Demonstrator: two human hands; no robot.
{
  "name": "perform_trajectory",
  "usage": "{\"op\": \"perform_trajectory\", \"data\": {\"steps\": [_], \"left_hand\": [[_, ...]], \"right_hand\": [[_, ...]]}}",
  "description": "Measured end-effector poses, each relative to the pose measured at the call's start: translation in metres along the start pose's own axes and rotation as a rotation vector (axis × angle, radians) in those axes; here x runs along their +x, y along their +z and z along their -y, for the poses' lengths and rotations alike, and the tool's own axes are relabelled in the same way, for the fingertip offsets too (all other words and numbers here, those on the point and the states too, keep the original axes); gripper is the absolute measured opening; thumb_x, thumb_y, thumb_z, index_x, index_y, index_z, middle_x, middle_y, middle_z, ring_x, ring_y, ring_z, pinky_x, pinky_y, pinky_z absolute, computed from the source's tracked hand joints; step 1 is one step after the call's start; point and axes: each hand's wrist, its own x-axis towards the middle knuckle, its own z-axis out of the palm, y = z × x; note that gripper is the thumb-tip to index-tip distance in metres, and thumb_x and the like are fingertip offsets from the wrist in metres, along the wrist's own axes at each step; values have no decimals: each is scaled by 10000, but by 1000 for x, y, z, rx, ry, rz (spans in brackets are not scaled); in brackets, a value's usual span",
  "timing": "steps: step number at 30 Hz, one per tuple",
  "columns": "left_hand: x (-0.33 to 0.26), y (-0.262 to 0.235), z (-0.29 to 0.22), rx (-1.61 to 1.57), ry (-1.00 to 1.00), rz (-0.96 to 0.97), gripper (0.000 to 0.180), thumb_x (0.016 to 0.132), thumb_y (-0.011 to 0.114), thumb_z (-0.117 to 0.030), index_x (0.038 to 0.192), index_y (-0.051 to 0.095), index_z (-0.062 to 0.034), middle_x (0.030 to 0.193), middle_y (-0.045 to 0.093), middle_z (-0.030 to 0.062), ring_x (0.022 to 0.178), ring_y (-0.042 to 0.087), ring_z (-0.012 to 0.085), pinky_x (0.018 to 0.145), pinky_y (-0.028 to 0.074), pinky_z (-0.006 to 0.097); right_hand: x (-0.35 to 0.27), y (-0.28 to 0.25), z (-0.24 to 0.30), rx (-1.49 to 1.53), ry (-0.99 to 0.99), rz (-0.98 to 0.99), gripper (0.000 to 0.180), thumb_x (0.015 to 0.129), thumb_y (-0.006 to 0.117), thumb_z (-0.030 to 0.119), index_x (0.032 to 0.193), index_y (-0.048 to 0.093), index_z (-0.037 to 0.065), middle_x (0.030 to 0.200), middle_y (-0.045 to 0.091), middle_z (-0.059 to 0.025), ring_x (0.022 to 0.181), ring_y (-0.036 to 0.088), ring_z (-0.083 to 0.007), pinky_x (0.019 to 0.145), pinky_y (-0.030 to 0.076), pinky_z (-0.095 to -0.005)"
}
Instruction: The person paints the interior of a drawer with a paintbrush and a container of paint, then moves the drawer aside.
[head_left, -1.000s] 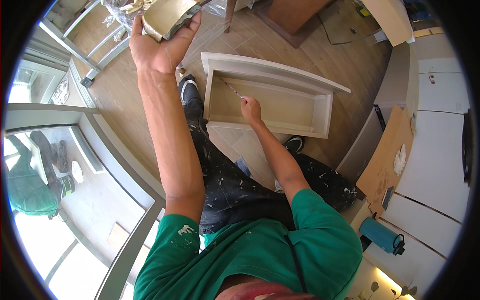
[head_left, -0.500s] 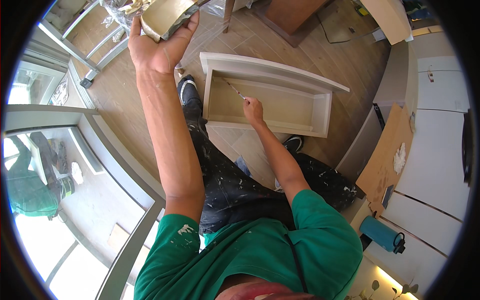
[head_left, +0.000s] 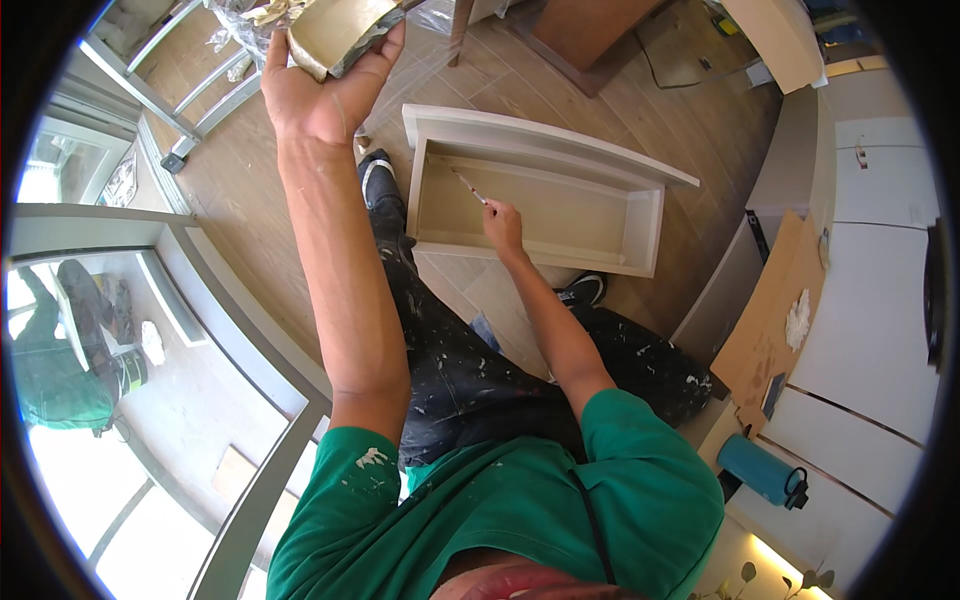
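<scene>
My left hand [head_left: 322,108], arm stretched forward, is closed around a shallow cut-open container [head_left: 338,38] with a pale tan inside, at the top of the view. In my right hand [head_left: 503,228] is a thin paintbrush [head_left: 471,188], gripped by its handle and pointing away to the left. The brush is over the inside of a beige drawer [head_left: 535,260], which lies open side up in front of me with its long front panel on the far side. I cannot tell whether the bristles touch the drawer.
A metal ladder [head_left: 190,105] and crumpled clear plastic [head_left: 235,28] are at the far left. To the left runs a glass-paned frame [head_left: 265,400]. On the right are cardboard [head_left: 785,310], a teal bottle [head_left: 760,468] and white cabinets [head_left: 880,280]. My shoes flank the drawer's near side.
My right hand has drawn slightly left and toward me, and the brush tip has come a little nearer with it. My left hand with the container has shifted slightly right.
</scene>
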Motion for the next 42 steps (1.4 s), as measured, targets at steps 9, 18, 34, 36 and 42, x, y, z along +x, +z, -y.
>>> {"op": "perform_trajectory", "data": {"steps": [9, 18, 34, 36, 42], "left_hand": [[1, -2, -2, -46, -32, 59, 577, 1065, 324, -413, 1516, 357, -55, 1537, 360, 223, 1410, 342, 434, 1150, 290, 633], [0, 0, -2, -35, -3, 15, 581, 1062, 328, -418, 1515, 358, -56, 1533, 365, 222, 1400, 354, 433, 1144, 292, 635], [3, 22, 26, 120, -12, -224, 646, 1034, 342, -522, 1482, 419, -62, 1511, 452, 172, 1402, 399, 368, 1168, 270, 585], [5, 21, 38, 120, -35, -251, 641, 1033, 350, -524, 1472, 433, -65, 1499, 471, 161, 1389, 418, 359, 1155, 293, 572], [1, 13, 83, 263, -92, -328, 633, 1035, 322, -561, 1432, 473, -92, 1427, 525, 149, 1308, 483, 356, 1086, 365, 564]], "right_hand": [[12, 16, 11, -15, -2, 9, 263, 903, 596, 186, 1049, 750, 30, 897, 701, -246, 852, 698, -395, 764, 538, -446], [7, -1, -12, -65, 71, -14, 257, 905, 590, 200, 1039, 746, 47, 896, 691, -243, 855, 676, -414, 766, 527, -466], [-96, -219, -23, 405, 289, 5, 265, 1014, 554, 173, 1130, 697, -17, 676, 470, 49, 600, 421, -60, 533, 326, -254], [-121, -269, -21, 642, 332, 18, 262, 1027, 534, 147, 1167, 672, -26, 691, 447, 69, 601, 390, -46, 533, 313, -233], [-217, -365, -19, 716, 218, -352, 230, 1026, 528, 108, 1162, 658, -25, 692, 441, 63, 606, 392, -35, 541, 327, -224]]}}
